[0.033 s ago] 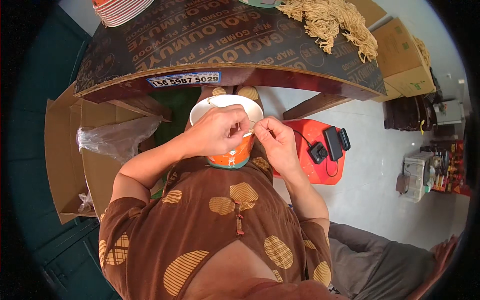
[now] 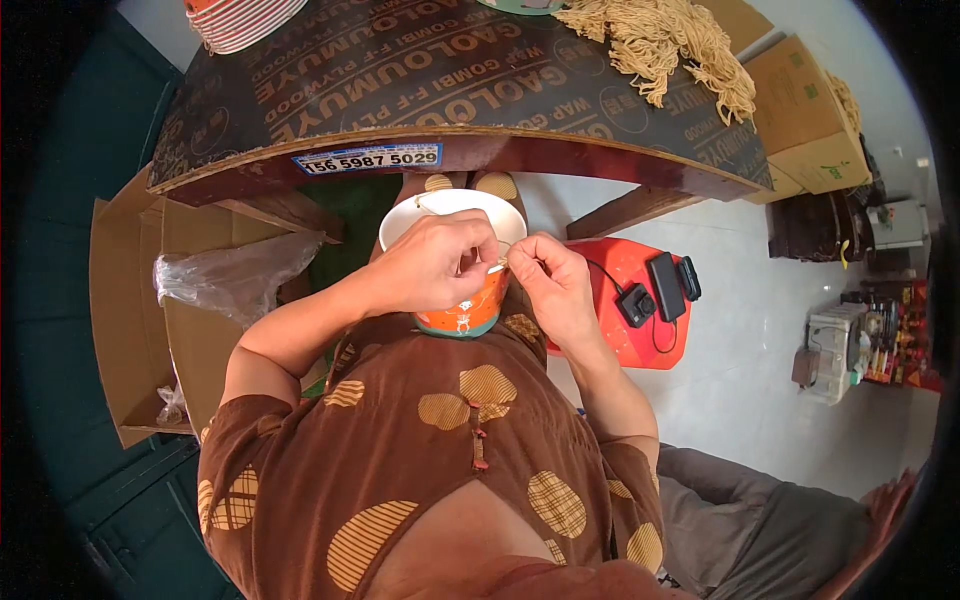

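Observation:
An orange bucket (image 2: 465, 318) with a white inside and a teal base rests on my lap, its mouth facing up. At the right side of its rim, a thin pale cord (image 2: 503, 258) runs between my fingertips. My left hand (image 2: 440, 262) reaches across the bucket's mouth with its fingers curled and pinched at the cord. Just to the right, my right hand (image 2: 553, 285) pinches the cord between thumb and forefinger. The fingers hide most of the cord, and the left hand covers part of the rim. Another bit of cord (image 2: 424, 203) shows at the far left rim.
A dark plywood table (image 2: 400, 90) stands ahead, bearing stacked buckets (image 2: 245, 22) and a heap of beige cords (image 2: 665, 50). A red stool (image 2: 620, 265) at right holds black devices (image 2: 665, 286). An open carton (image 2: 125, 310) with a plastic bag (image 2: 235, 270) is left; a person in grey (image 2: 760, 530) sits right.

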Demonstrator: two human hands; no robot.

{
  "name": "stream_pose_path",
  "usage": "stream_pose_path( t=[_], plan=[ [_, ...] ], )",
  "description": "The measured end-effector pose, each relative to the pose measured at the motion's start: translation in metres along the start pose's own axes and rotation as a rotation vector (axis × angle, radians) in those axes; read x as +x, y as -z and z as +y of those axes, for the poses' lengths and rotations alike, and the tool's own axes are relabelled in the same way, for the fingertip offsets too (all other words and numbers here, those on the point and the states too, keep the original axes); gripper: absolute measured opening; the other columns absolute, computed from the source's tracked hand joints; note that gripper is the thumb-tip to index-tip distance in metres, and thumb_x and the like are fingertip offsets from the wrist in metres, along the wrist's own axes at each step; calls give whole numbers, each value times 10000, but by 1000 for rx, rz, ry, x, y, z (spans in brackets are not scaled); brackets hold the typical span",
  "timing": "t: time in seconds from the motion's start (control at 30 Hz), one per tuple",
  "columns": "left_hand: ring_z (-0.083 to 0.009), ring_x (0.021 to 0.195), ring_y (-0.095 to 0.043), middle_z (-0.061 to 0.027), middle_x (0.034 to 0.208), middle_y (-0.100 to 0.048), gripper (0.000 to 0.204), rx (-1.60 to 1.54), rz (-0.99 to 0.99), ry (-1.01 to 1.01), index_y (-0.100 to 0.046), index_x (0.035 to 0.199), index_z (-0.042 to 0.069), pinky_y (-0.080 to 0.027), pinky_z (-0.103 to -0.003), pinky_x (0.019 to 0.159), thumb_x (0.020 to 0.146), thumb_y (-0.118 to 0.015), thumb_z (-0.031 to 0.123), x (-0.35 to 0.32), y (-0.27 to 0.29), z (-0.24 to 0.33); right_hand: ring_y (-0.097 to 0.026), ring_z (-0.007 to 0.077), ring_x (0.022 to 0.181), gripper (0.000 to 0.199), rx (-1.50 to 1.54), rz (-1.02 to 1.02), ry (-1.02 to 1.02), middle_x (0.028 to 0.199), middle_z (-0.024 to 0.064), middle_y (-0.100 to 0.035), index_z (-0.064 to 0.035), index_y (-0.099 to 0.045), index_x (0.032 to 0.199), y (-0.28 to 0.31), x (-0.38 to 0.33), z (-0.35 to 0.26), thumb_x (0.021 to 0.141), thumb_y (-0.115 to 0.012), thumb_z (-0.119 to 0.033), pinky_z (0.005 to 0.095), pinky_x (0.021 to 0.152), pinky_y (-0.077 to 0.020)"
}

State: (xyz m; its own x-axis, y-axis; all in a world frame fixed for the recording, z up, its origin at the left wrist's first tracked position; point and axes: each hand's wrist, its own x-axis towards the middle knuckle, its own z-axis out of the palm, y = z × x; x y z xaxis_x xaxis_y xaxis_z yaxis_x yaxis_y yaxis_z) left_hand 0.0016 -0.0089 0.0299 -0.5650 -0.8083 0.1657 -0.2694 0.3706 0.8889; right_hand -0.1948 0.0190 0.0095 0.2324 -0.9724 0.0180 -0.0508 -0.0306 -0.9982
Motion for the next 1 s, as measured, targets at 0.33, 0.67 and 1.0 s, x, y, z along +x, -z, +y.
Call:
stream_pose_path(
  t=[0.33,0.67,1.0],
  plan=[
    [-264,658,-613,-134,802,-621,152,102,-44,34,-592,849,-12,-480,-372,599,795,-677,102,1,0,2,-547,130,678,71,-253,72,148,778,68,-551,31,-589,842,-6,-2,-9,882,-605,-25,272,609,-439],
    [-90,726,-492,-23,777,-539,48,-54,-97,132,-563,842,-9,-422,-252,656,889,-558,-6,1,3,-1,-559,233,651,78,-405,135,285,765,117,-555,19,-579,841,8,3,-3,862,-626,-40,333,586,-450],
    [-40,723,-443,39,767,-507,64,-115,-139,225,-543,839,6,-385,-214,623,900,-530,-9,-2,3,-9,-517,323,676,96,-471,210,306,771,153,-498,15,-513,849,10,3,7,884,-585,-37,394,601,-429]
  ],
)
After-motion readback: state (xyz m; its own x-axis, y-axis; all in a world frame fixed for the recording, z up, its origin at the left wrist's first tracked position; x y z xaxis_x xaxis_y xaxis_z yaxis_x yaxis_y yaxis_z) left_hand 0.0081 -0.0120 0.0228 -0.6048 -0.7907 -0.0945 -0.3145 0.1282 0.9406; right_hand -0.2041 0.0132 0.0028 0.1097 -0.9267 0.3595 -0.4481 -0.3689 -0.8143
